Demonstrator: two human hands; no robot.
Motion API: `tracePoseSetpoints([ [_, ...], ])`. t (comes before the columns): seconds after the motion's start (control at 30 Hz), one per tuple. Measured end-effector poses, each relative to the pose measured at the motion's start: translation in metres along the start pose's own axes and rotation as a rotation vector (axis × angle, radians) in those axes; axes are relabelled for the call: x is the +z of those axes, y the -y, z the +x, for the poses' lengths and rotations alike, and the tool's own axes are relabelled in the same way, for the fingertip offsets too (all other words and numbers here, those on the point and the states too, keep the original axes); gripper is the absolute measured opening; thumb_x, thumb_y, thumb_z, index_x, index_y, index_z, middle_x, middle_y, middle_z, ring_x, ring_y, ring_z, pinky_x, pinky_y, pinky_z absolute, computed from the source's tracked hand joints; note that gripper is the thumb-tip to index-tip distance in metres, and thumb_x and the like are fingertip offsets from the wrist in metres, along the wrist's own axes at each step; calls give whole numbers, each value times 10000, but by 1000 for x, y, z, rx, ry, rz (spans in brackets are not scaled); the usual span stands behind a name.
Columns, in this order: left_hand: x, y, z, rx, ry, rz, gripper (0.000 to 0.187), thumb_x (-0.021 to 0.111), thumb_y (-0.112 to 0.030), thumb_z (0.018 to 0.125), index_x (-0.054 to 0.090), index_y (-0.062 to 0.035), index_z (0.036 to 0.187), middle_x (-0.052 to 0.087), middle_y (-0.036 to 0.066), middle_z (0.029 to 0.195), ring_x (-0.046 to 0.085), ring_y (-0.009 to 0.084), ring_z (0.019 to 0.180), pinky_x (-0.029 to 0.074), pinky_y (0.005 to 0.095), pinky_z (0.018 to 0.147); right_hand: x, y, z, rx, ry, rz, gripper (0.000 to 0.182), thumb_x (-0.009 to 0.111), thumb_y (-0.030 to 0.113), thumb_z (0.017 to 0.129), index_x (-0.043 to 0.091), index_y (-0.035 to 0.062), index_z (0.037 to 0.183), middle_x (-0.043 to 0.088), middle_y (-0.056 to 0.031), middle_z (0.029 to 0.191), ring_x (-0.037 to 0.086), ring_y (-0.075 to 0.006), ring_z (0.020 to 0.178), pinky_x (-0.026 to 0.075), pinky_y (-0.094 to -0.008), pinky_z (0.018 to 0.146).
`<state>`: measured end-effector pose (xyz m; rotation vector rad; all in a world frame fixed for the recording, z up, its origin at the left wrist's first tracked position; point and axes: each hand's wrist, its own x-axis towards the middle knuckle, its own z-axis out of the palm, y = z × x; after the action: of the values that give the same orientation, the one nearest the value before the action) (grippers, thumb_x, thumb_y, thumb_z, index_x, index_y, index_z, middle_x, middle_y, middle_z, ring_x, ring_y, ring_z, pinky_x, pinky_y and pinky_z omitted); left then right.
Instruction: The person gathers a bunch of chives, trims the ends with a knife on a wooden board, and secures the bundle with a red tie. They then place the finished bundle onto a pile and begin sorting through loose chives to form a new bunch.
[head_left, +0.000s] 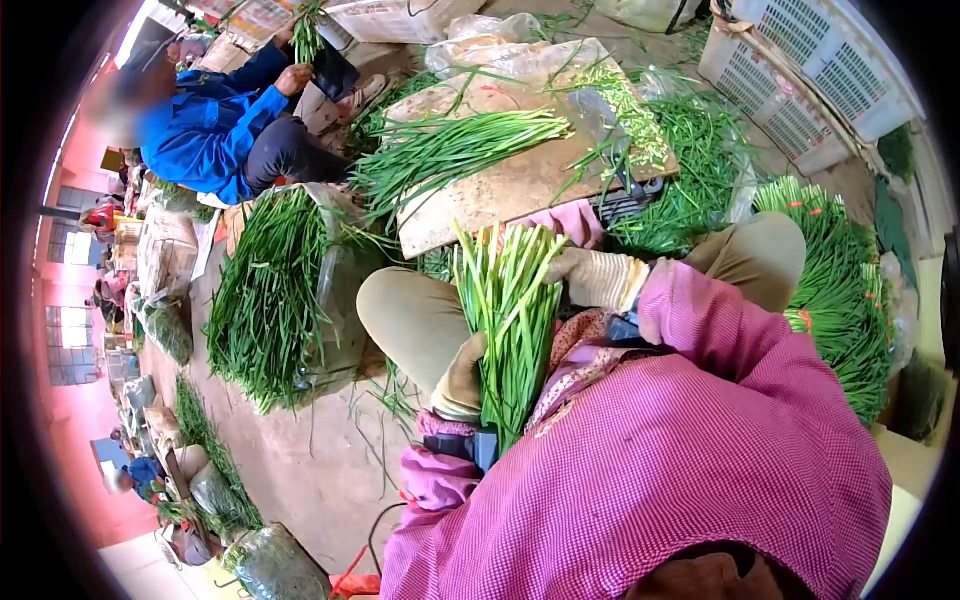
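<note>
Both hands [530,330] hold chive bundle [508,320] upright.

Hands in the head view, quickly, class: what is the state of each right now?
Left hand: gloved, closed around the lower part of the bunch of green stalks.
Right hand: gloved, pressed against the bunch's upper side; grip cannot be told.

A bunch of green stalks [510,320] is held upright over the lap, gripped low by the gloved left hand [462,378] and steadied near the top by the gloved right hand [598,277]. More stalks are laid across a wooden board [500,190] just ahead. A large heap of greens [262,295] is piled to the left, beyond which a person in a blue jacket [205,125] is seated.
</note>
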<state>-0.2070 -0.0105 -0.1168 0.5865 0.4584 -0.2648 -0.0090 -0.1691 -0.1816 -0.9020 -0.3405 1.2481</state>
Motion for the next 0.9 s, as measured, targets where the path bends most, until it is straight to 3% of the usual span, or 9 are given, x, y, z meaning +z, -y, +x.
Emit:
tracePoseSetpoints([
  [0.07,2,5,3,22,-72,35,578,633,-397,906,538,-13,1328,647,115,1205,641,218,1048,516,344,947,-7,24,-11,-43,-119,-185,278,571,55,881,614,31,1154,666,-59,1010,632,-195,897,502,-351,796],
  [0.13,6,4,1,62,-136,121,502,555,-358,960,550,7,1305,654,101,1186,643,196,1024,521,324,921,-32,55,-13,-467,-269,-1305,192,580,103,920,634,26,1087,661,-68,953,623,-204,821,507,-357,728],
  [0.17,8,4,0,60,-137,114,502,555,-358,960,550,7,1305,654,101,1186,643,196,1024,521,324,921,-18,77,-19,-48,-547,-791,175,587,113,919,638,31,1065,662,-91,989,632,-228,849,510,-352,759],
  [0.23,15,3,-2,162,-196,301,477,510,-344,982,552,12,1297,656,95,1166,640,185,1007,516,314,904,9,105,-28,-534,-815,-1103,189,608,186,915,655,47,1034,654,-138,1053,640,-245,935,501,-340,840],
  [0.43,40,-1,-2,244,-209,491,476,441,-285,1018,456,27,1377,588,112,1253,583,191,1078,460,310,959,58,114,-24,-283,-304,-2049,543,520,615,879,725,157,1085,487,-89,1440,310,-420,1394,177,-563,1169],
  [0.63,39,-1,-2,362,-209,678,450,428,-276,1024,477,22,1357,606,103,1201,587,182,1029,475,294,910,45,101,-16,-3,27,-1924,417,601,442,857,703,185,1169,501,-53,1422,253,-401,1418,190,-560,1169],
  [0.73,47,2,-1,298,-252,500,455,514,-233,990,457,8,1372,602,99,1197,587,181,1011,479,302,902,21,68,-5,-295,-540,-1901,314,610,382,840,731,167,1034,512,-33,1419,298,-381,1404,230,-549,1162],
  [0.77,50,1,-1,245,-270,416,470,545,-214,976,445,2,1381,599,97,1198,587,180,1010,480,303,903,31,100,-11,-127,-256,-2087,240,623,332,831,726,167,972,502,-44,1433,325,-365,1395,244,-543,1158],
  [0.9,47,2,0,231,-255,481,532,635,-126,914,421,-3,1386,594,90,1196,582,179,1011,482,303,904,41,145,-28,-303,-488,-2225,143,656,186,832,700,123,952,608,-84,1263,467,-296,1291,380,-429,1092],
])
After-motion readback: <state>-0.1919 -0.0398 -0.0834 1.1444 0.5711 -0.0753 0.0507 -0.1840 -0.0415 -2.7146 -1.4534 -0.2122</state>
